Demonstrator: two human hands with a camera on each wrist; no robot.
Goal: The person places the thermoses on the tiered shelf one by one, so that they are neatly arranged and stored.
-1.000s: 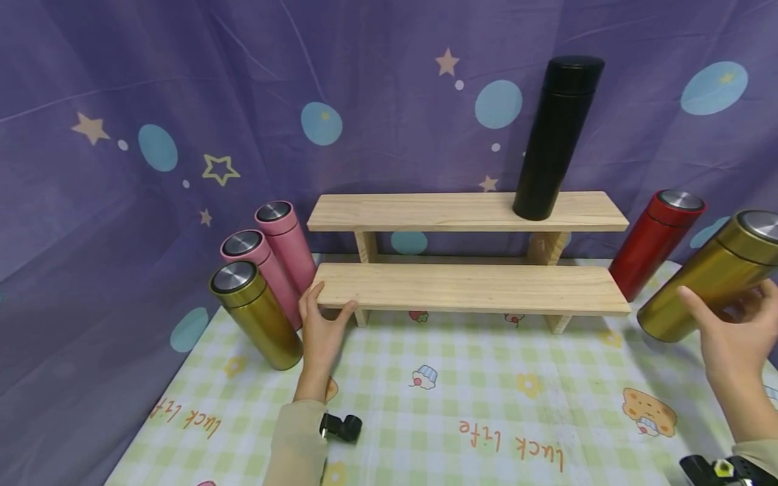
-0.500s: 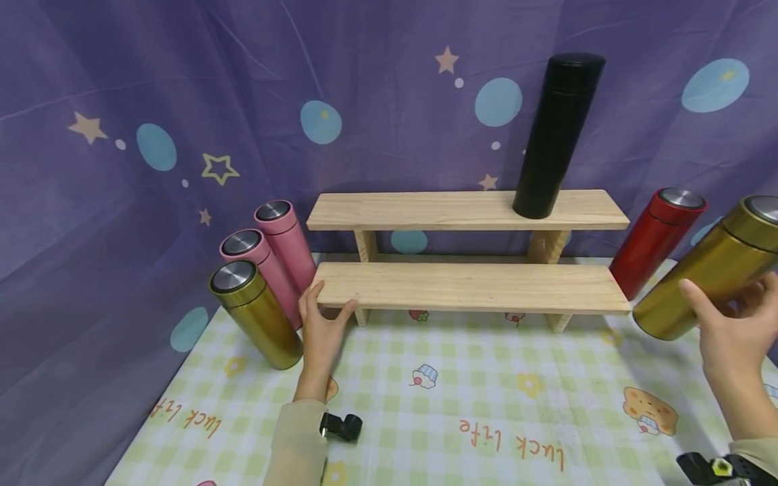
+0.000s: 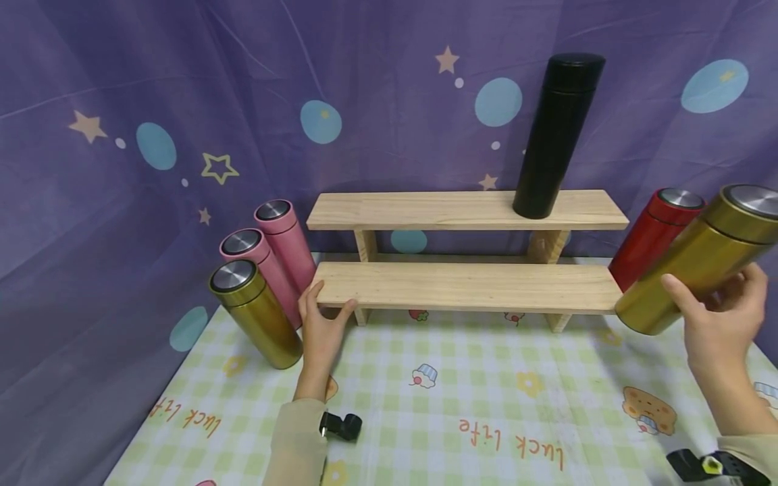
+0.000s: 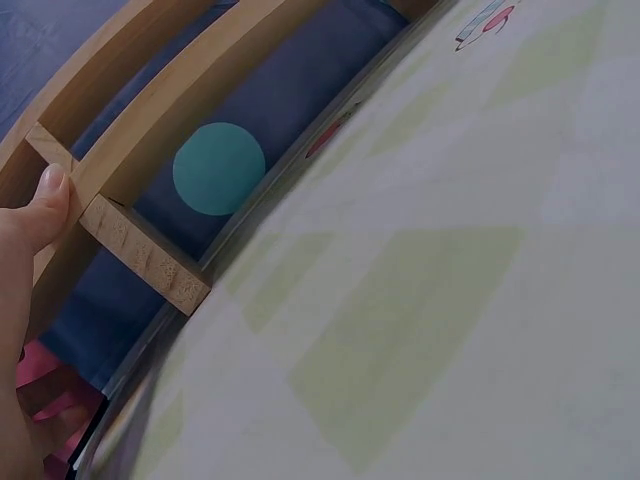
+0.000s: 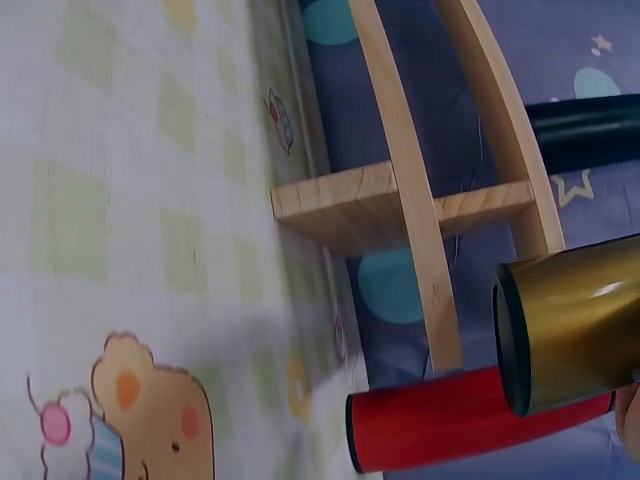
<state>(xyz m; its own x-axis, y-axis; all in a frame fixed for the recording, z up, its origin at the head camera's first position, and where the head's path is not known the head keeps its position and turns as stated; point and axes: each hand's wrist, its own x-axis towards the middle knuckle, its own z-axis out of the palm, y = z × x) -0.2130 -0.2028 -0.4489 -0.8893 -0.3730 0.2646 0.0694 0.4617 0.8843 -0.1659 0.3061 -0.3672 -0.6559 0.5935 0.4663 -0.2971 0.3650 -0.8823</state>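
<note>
My right hand (image 3: 723,331) grips a gold thermos bottle (image 3: 699,253) with a steel-topped lid, tilted in the head view. In the right wrist view the gold bottle's dark base (image 5: 512,340) is off the table, beside the end of a two-tier wooden shelf (image 3: 468,287). At the shelf's left end, my left hand (image 3: 322,334) holds the corner of the lower board, its thumb (image 4: 52,190) against the front edge. A black thermos (image 3: 556,142) stands on the upper board at the right. Behind the held bottle, a red thermos (image 3: 644,236) is partly covered.
Left of the shelf stand two pink thermoses (image 3: 286,236) and another gold thermos (image 3: 255,314), close to my left hand. A checked cloth (image 3: 425,418) covers the table. A purple curtain (image 3: 389,61) with stars hangs behind.
The right hand has lifted the gold thermos and carried it left, toward the shelf's right end, so it now overlaps the red thermos. The left hand stays put on the shelf.
</note>
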